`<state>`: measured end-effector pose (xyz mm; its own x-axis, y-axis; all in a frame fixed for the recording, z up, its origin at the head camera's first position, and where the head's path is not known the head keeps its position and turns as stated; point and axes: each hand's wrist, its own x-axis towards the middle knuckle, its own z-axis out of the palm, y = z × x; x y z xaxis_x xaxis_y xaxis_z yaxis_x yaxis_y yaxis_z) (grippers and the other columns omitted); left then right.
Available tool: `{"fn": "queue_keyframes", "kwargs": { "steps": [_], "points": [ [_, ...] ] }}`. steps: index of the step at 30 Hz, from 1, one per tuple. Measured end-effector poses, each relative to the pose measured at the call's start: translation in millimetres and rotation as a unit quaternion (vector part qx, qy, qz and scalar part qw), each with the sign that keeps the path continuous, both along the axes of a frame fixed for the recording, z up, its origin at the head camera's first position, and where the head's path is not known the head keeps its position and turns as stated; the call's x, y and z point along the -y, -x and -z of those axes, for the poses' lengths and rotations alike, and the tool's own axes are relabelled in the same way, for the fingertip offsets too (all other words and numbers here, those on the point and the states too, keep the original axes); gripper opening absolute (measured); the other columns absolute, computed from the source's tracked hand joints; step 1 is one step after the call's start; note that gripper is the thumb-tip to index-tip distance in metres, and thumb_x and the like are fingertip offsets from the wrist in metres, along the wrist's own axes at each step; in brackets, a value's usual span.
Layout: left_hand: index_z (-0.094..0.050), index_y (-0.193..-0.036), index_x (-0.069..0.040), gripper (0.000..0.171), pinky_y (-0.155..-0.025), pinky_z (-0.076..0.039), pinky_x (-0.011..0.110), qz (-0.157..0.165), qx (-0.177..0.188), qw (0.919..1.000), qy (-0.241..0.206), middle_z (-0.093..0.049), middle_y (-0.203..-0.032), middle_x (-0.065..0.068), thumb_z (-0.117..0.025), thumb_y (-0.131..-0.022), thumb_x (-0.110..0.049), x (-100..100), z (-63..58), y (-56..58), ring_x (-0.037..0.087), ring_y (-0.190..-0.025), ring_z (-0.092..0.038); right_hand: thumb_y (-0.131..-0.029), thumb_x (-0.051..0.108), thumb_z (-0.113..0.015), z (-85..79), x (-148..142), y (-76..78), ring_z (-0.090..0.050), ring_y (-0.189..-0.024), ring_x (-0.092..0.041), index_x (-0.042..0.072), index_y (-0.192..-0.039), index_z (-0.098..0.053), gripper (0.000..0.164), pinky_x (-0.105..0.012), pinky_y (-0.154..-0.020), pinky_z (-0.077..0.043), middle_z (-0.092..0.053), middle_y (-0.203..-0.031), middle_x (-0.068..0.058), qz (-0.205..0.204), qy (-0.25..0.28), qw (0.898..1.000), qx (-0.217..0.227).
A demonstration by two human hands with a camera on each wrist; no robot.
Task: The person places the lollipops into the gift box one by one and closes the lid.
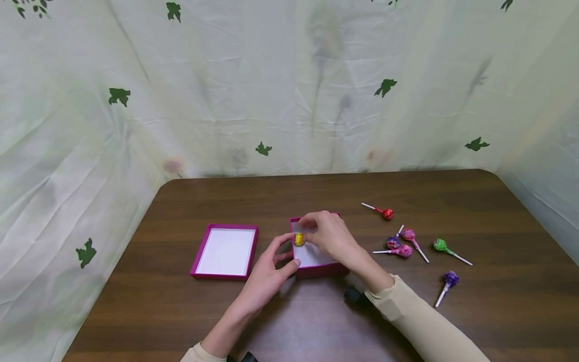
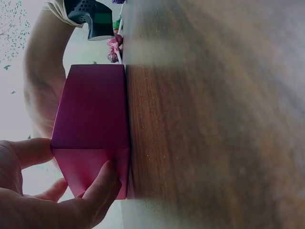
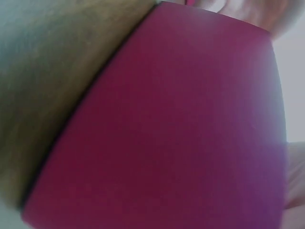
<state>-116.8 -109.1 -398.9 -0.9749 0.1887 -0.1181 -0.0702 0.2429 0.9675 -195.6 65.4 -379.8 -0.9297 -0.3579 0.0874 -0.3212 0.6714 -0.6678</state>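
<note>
Lollipops (image 1: 405, 251) R of box (image 1: 322, 272), lid (image 1: 225, 252) L, curtain (image 1: 280, 75) bhnd

A dark brown desk (image 1: 135, 306) with wood grain running from side to side spreads across the lower part of the head view, its far corners rounded and a pale sheen on its near middle. Behind it hangs a whitish cloth (image 1: 271, 60), which also comes forward on both sides, with slanting creases at the left. Dark green leaf shapes are scattered over it: one (image 1: 85, 252) low at the left, one (image 1: 263, 149) just above the far edge, another (image 1: 477, 144) at the right. Faint, blurred flowers show too, including a pinkish bloom (image 1: 173, 166) near the far left corner.
</note>
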Motion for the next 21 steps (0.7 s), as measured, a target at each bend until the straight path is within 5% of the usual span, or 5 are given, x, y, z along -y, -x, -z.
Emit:
{"fn": "queue_keyframes", "kwargs": {
  "steps": [12, 21],
  "points": [
    [-0.041, -0.147, -0.022, 0.058, -0.093, -0.048, 0.054, 0.006, 0.011, 0.9999, 0.006, -0.036, -0.153, 0.005, -0.065, -0.094, -0.020, 0.6, -1.3, 1.4, 0.036, -0.130, -0.047, -0.088, 0.016, -0.074, -32.0, -38.8, -19.0, -0.064, -0.098, -0.020, 0.017, -0.114, -0.073, 0.026, -0.040, -0.080, -0.053, -0.071, -0.108, 0.000, 0.007, 0.015, 1.000, -0.016],
    [-0.042, -0.147, -0.021, 0.058, -0.091, -0.050, 0.054, 0.000, 0.008, 1.0000, 0.006, -0.035, -0.153, 0.007, -0.066, -0.094, -0.018, 0.2, 2.7, 2.0, 0.037, -0.130, -0.047, -0.087, 0.015, -0.074, -38.9, -76.5, -32.3, -0.066, -0.088, -0.016, 0.017, -0.110, -0.072, 0.023, -0.037, -0.078, -0.055, -0.070, -0.101, 0.002, 0.039, 0.032, 0.998, -0.022]
  ]
}}
